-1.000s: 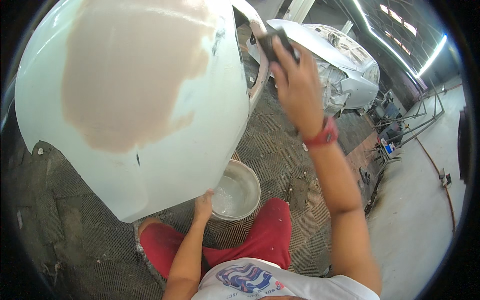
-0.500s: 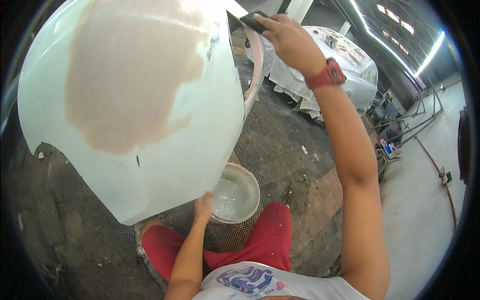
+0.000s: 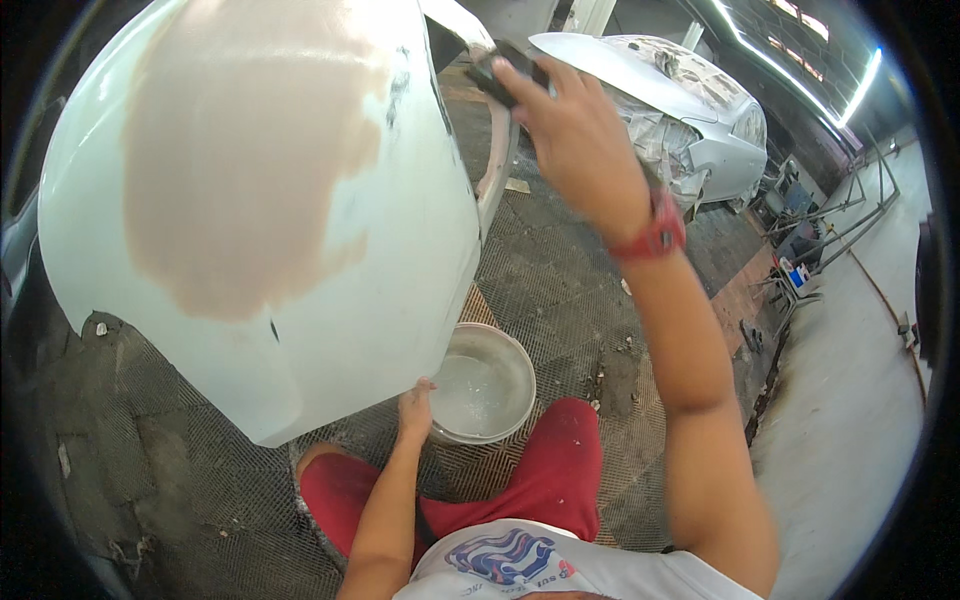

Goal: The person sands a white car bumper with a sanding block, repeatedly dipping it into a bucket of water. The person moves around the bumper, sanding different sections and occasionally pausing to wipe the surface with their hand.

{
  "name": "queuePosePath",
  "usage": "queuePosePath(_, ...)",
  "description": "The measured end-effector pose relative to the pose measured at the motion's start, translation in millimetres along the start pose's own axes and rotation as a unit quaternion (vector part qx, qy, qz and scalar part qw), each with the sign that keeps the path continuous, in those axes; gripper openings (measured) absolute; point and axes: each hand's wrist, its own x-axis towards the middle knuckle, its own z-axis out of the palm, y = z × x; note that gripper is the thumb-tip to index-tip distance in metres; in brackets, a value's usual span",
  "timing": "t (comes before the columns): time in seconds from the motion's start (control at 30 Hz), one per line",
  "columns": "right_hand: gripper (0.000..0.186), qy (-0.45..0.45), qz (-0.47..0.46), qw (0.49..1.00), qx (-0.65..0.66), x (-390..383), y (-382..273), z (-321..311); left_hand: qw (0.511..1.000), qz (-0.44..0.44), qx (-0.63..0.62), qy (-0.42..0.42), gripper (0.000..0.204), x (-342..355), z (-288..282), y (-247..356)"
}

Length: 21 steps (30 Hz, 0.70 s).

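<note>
My right hand (image 3: pixel 588 145) came closer, gripping the dark block (image 3: pixel 489 83) by the frame (image 3: pixel 499 150). Left hand (image 3: pixel 415 410) touches the panel (image 3: pixel 415 270), grip unclear. Tan patch (image 3: pixel 245 165) looks smooth; dark marks (image 3: pixel 401 75) remain.

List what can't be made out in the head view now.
All in the head view:
White panel: far end cut off by the top edge.
Dark block: underside hidden by its own body and the right grip; outline blurred.
Left grip: any fingers beneath the panel, hidden by its edge.
Basin: left rim partly behind the panel.
Blue-and-white item: too small to identify.
</note>
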Motion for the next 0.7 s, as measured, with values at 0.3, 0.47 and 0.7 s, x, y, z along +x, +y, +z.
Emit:
queuePosePath(0.3, 0.068, -0.010, 0.143, 0.975, 0.171, -178, -78, 5, 1.000, -0.005, -0.025, 0.008, 0.064, -19, 0, 16)
queuePosePath(0.47, 0.052, -0.199, 0.316, 0.875, 0.307, -330, -128, 74, 0.996, -0.015, -0.084, 0.021, 0.056, -28, 21, 27)
queuePosePath(0.7, 0.043, -0.601, 0.138, 0.723, 0.312, -430, -183, 239, 0.896, 0.212, 0.389, -0.029, 0.027, -47, 44, 58)
